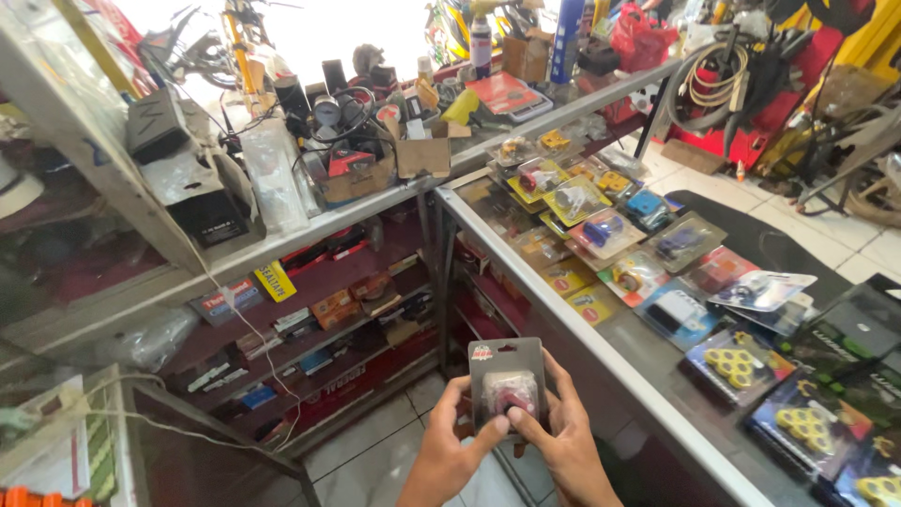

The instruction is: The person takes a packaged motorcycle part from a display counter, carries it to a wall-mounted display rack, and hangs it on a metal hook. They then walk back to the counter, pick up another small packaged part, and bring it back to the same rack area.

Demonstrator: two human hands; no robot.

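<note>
Beside the glass worktop, both hands are holding a blister pack with a red part inside (details too small to tell). Left hand is pinching its lower left edge; right hand is clasping its right side, thumb pressing the bubble.

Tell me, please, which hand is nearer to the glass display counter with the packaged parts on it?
Right. The right hand grips the blister pack just beside the glass counter; the left hand holds the pack's other side, farther from it.

Grey blister pack, red part inside
</note>
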